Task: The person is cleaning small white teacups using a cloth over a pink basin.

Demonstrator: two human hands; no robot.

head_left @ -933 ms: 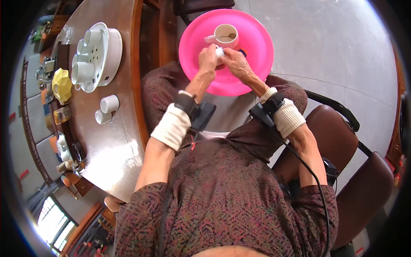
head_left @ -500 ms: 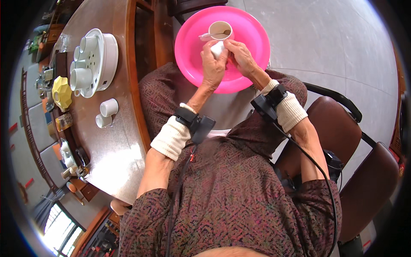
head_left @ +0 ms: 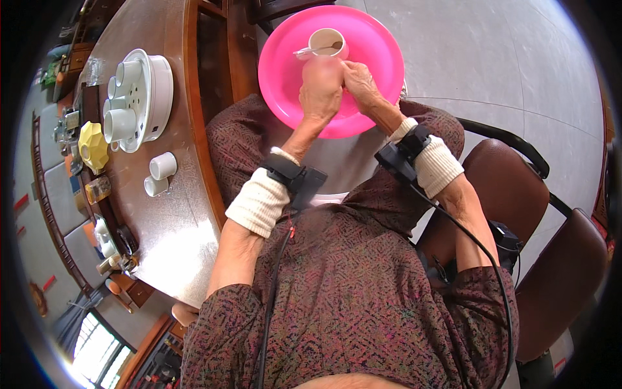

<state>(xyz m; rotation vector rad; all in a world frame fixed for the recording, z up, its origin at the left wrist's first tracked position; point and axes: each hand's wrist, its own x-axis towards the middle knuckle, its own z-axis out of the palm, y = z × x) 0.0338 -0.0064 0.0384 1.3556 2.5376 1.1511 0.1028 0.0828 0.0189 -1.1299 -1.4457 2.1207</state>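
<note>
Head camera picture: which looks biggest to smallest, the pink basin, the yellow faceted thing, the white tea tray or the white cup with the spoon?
1. Pink basin
2. White tea tray
3. Yellow faceted thing and white cup: they look too alike to rank, and a hand may hide part of the cup.

On my right, pale grey floor (head_left: 479, 58) crossed by thin joint lines stretches away, with brown padded seating (head_left: 499, 194) and its black armrest (head_left: 512, 150) close beside me. Along my left runs a glossy brown wooden table (head_left: 184, 194), its edge curved by the lens, with a white glare (head_left: 172, 266) lying across its near end, while a dark chair (head_left: 291, 11) shows in part at the top of my view. At lower left I see a bright barred window (head_left: 96, 350), a grey curtain (head_left: 78, 318) and small wooden drawers (head_left: 139, 293).
</note>
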